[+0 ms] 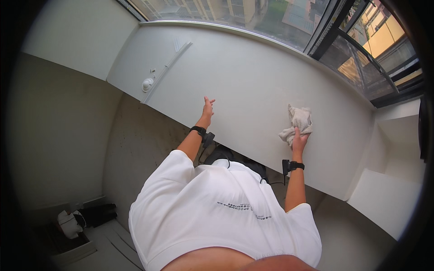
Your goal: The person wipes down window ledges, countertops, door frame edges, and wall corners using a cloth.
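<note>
My right hand [300, 139] grips a crumpled off-white cloth [300, 117], thumb on top, and the cloth lies against the wide white countertop [247, 81] below the window. Part of the fingers is hidden by the folds. Further left, my left hand [208, 109] is over the front part of the same countertop with nothing in it. Its fingers are spread; whether they touch the surface, I cannot tell. Each wrist wears a black strap with a small device, the left one [203, 134] and the right one [291, 166].
A long clear plastic strip [166, 73] crosses the countertop's left end, beside a round white fitting [147, 84] and tiny loose pieces [152, 70]. Windows [230, 12] run along the back. White shelving [401, 145] bounds the right. Another person [71, 223] is visible at lower left.
</note>
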The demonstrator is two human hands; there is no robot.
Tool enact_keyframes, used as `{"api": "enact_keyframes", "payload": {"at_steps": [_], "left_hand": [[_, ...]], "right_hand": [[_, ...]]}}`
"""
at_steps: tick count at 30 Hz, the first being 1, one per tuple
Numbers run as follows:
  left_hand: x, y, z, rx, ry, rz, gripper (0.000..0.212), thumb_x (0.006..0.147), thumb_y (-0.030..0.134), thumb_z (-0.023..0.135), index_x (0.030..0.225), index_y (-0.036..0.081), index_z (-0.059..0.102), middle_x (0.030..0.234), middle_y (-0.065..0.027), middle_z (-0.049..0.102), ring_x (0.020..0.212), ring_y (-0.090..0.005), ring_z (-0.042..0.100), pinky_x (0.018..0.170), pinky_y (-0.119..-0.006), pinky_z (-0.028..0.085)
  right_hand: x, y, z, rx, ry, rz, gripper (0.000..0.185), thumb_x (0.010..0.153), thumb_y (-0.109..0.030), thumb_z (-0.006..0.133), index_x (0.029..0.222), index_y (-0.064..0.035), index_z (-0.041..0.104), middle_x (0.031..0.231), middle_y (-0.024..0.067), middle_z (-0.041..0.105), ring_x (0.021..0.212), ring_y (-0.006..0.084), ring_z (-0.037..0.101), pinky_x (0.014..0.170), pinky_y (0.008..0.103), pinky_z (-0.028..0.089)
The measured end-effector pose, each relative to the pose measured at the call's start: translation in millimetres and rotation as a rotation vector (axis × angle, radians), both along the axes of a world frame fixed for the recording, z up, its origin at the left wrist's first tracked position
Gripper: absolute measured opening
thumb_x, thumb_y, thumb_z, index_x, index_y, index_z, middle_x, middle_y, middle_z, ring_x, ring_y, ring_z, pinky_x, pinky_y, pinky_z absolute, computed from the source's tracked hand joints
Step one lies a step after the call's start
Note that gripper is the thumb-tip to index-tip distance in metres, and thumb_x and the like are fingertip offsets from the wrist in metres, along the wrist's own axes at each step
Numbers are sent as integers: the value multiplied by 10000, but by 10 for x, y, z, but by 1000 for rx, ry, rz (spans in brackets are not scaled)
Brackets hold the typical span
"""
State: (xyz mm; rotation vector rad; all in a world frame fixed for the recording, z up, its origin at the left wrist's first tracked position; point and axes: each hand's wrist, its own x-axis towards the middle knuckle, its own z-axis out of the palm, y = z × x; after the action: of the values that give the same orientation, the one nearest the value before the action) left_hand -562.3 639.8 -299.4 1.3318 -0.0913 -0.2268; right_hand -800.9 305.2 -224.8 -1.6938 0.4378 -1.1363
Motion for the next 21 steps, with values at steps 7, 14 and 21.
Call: {"api": "enact_keyframes", "payload": {"at_steps": [7,14,21], "left_hand": [[731,274,225,435,75,101,590,930,498,375,1329,82,499,1421,-211,374,1331,-354,316,1070,-487,295],[1211,71,265,1273,-716,323,489,814,185,574,1280,68,483,1350,-173,410,1216,-361,422,1010,-495,356],[2298,-473,1009,986,-678,357,479,856,155,546,1313,57,443,1412,-187,330,1306,-355,328,1065,-485,307]], "right_hand": [[-1225,-1190,-133,108,419,-360,534,836,-334,598,1250,1,545,1270,258,543,1136,396,541,931,412,437],[-588,-1091,-376,-159,1345,-475,688,850,-469,477,1368,-20,410,1437,322,275,1295,457,334,1042,564,308],[293,-1150,283,-119,1392,-537,535,802,-327,558,1203,27,557,1185,291,567,1140,446,519,979,463,414]]}}
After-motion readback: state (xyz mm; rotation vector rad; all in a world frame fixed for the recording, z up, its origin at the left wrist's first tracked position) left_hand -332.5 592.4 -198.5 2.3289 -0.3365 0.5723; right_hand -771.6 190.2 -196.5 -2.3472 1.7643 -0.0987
